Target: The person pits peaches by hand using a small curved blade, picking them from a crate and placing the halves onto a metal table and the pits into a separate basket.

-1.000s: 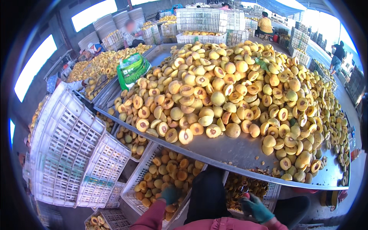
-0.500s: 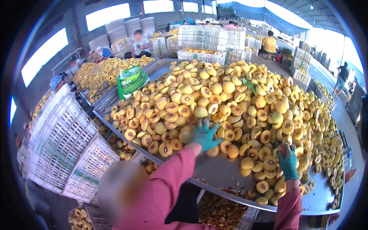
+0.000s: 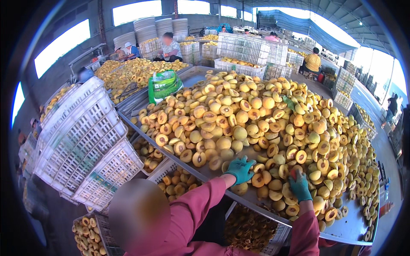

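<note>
Two gloved hands at the near side of a metal table point(image 3: 347, 230) heaped with halved fruit point(image 3: 268, 103). We find the heap across most of the tabletop, many cut faces upward, its near margin meeting both hands. The left hand point(image 3: 240, 171) lies palm down by the near rim, its fingers slightly apart and pointing right, beside the closest halves; we see nothing held in it. The right hand point(image 3: 300, 187), farther right, lies over the fruit and appears to close on a small red object point(image 3: 293, 174), of which only one end shows; how its other fingers lie, we cannot tell. Below the rim stands a white crate point(image 3: 283, 237) of dark scraps point(image 3: 247, 229).

For good handling, we judge it best to work from this loose margin rather than from the middle of the heap, where disturbed pieces could roll down. We would cup the left fingers lightly, since cut flesh probably bruises and slips under a hard squeeze. We would also keep the red object clear of the left fingertips, and guard the rim so that no half drops into the scraps.
</note>
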Action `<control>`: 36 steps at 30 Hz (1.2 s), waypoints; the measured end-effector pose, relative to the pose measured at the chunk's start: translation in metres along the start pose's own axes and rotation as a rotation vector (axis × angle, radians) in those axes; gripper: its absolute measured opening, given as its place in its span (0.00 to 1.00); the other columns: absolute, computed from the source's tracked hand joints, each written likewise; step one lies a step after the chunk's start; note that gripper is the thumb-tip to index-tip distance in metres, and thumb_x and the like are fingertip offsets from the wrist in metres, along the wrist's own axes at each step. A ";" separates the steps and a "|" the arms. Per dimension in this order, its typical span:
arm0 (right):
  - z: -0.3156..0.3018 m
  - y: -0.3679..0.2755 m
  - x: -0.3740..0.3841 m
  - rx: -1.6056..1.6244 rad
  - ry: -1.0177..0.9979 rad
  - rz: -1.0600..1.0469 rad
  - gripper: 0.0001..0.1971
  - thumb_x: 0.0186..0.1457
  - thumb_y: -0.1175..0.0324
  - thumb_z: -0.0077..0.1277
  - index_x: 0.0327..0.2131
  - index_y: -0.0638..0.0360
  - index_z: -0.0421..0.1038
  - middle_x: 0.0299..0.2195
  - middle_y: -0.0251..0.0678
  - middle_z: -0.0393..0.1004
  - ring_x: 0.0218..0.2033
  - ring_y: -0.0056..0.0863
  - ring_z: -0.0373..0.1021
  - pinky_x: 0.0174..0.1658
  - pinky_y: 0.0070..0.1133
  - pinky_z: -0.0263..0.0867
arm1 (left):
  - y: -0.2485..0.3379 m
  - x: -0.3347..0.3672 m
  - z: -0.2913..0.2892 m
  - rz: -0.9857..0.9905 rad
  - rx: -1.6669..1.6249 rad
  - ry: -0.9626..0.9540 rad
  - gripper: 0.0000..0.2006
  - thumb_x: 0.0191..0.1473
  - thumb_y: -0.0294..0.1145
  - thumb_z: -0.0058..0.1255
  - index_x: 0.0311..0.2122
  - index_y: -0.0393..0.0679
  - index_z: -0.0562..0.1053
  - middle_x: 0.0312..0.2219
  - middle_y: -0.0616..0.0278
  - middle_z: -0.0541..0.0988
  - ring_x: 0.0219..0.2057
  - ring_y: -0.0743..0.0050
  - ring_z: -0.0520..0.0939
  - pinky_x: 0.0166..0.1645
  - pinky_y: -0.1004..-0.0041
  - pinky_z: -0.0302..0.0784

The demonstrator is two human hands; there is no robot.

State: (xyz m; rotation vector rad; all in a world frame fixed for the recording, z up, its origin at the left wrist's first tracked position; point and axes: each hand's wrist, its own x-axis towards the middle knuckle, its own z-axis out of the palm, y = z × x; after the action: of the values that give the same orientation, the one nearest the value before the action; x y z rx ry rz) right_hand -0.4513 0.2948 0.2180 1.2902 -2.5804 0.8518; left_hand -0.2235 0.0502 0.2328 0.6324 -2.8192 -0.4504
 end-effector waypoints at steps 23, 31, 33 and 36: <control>-0.036 -0.212 -0.198 0.680 -0.049 -0.268 0.13 0.63 0.71 0.46 0.49 0.63 0.66 0.35 0.28 0.72 0.35 0.17 0.67 0.40 0.18 0.65 | 0.057 -0.144 0.009 -0.259 -2.412 -0.314 0.25 0.63 0.51 0.43 0.56 0.42 0.67 0.44 0.54 0.78 0.42 0.58 0.81 0.52 0.60 0.78; -0.063 -0.220 -0.215 1.335 -0.347 0.290 0.12 0.57 0.77 0.49 0.45 0.65 0.67 0.43 0.45 0.69 0.35 0.37 0.70 0.41 0.23 0.66 | 0.110 -0.172 -0.043 -0.294 -2.261 -0.252 0.27 0.62 0.50 0.43 0.58 0.40 0.65 0.41 0.52 0.77 0.42 0.58 0.79 0.49 0.63 0.77; -0.058 -0.213 -0.222 0.790 -0.034 -0.287 0.08 0.58 0.74 0.49 0.41 0.64 0.66 0.37 0.42 0.68 0.32 0.34 0.68 0.35 0.25 0.66 | 0.113 -0.174 -0.040 -0.252 -2.243 -0.284 0.26 0.62 0.48 0.43 0.58 0.38 0.65 0.42 0.51 0.77 0.44 0.58 0.79 0.50 0.64 0.76; -0.055 -0.213 -0.221 0.787 0.038 -0.326 0.13 0.51 0.81 0.52 0.41 0.65 0.64 0.36 0.47 0.67 0.30 0.40 0.68 0.30 0.27 0.66 | 0.111 -0.176 -0.038 -0.121 -2.187 -0.297 0.23 0.63 0.39 0.42 0.58 0.34 0.64 0.47 0.50 0.76 0.48 0.59 0.78 0.55 0.65 0.74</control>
State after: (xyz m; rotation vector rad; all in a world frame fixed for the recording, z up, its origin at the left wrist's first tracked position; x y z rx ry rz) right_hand -0.1558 0.3770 0.2761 1.7608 -1.9459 1.8767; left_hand -0.0994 0.2146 0.2809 0.0847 -0.8716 -2.7738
